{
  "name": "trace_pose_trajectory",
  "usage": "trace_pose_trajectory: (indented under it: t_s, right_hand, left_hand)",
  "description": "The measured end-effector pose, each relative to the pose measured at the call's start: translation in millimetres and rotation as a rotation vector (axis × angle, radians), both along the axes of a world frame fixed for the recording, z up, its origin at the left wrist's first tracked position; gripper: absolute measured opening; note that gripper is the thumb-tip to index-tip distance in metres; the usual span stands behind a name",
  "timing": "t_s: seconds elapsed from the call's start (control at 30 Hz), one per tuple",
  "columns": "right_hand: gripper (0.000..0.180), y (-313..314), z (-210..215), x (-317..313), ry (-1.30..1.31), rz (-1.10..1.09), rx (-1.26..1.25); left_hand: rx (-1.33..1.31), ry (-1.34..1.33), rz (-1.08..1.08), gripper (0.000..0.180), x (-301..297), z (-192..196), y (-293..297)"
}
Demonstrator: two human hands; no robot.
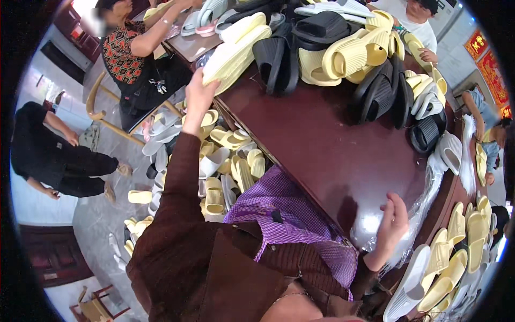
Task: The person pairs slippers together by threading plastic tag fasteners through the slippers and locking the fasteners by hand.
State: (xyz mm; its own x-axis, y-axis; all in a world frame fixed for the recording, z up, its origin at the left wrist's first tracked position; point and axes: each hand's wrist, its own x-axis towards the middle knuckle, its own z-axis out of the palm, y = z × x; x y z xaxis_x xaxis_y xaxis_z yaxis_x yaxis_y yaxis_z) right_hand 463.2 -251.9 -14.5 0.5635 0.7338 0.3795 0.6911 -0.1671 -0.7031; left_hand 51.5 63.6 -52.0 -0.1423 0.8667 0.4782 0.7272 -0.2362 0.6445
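Observation:
My left hand [199,92] reaches out along the left edge of the dark red table [322,145] and grips a pale yellow slipper [234,52] by its near end. The slipper lies in a stack of similar yellow ones beside black slippers [279,59]. My right hand [392,221] hovers open over the table's near right part, fingers spread, just above a clear plastic bag [424,204] that hangs over the edge. Nothing is in that hand.
A heap of yellow, black and white slippers [365,59] covers the far side of the table. More yellow and white slippers lie on the floor at left [225,161] and stand in rows at lower right [456,252]. People sit and crouch at the left and far side.

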Motion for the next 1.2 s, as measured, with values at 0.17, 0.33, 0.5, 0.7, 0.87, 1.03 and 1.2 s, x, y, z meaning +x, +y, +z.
trace_pose_trajectory:
  t_s: [0.17,0.33,0.5,0.7,0.87,1.03,1.2]
  right_hand:
    - [0.018,9.1,0.7,-10.3,0.009,0.197,-0.026]
    - [0.020,14.4,17.9,-18.1,0.103,0.319,-0.104]
    - [0.058,33.7,18.3,-60.4,0.587,0.611,-0.063]
    - [0.062,47.8,-27.2,-83.8,0.715,0.457,0.247]
    - [0.058,24.1,-38.0,-63.4,0.879,0.180,0.287]
    - [0.061,-11.8,-42.4,-38.9,0.956,0.198,0.289]
    - [0.066,-31.5,-23.4,-31.5,0.839,0.427,-0.028]
  left_hand:
    - [0.210,-0.119,0.003,0.043,7.2,25.8,-52.9]
    - [0.412,0.074,-0.041,0.041,26.3,33.4,-100.7]
    - [0.384,-0.067,-0.419,0.045,128.3,15.9,-133.0]
    - [0.356,-0.058,-0.844,0.049,215.5,3.6,-193.7]
    - [0.326,0.029,-1.080,0.052,233.5,-4.5,-209.9]
    - [0.001,-0.143,-1.275,0.048,229.8,18.6,-178.5]
    - [-0.211,-0.396,-1.236,0.058,250.3,42.8,-137.9]
